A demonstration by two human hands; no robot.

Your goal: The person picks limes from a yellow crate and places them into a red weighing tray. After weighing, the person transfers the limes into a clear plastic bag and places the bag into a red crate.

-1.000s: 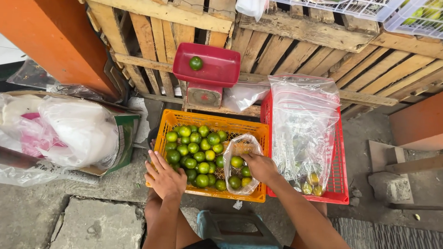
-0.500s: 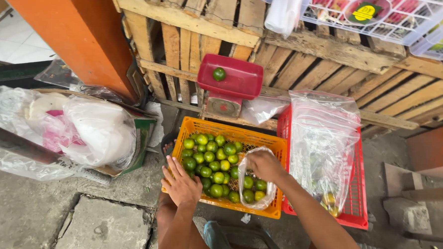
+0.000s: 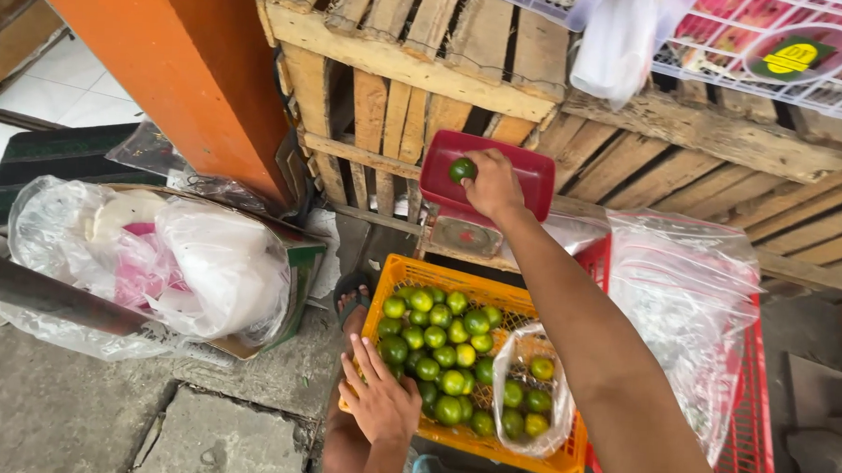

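While the head view is looked at, a round green lime with smooth, shiny skin [image 3: 461, 169] is seen inside a red rectangular plastic scale tray [image 3: 528, 167], near its left end. The right hand [image 3: 492, 184] is stretched over this tray, with the fingertips touching the lime; whether it is gripped or only touched cannot be told. The left hand [image 3: 382, 401] is laid flat, with fingers spread, on the near left edge of an orange plastic lattice crate [image 3: 387, 266], which is filled with many green limes [image 3: 433, 340]. A clear thin plastic bag with some limes inside [image 3: 526, 398] is resting in the crate, held by nobody. Rough wooden slat crates [image 3: 420, 38] are stacked behind. Half a second earlier, the bag was held open by the right hand, and the lime was lying alone in the tray.
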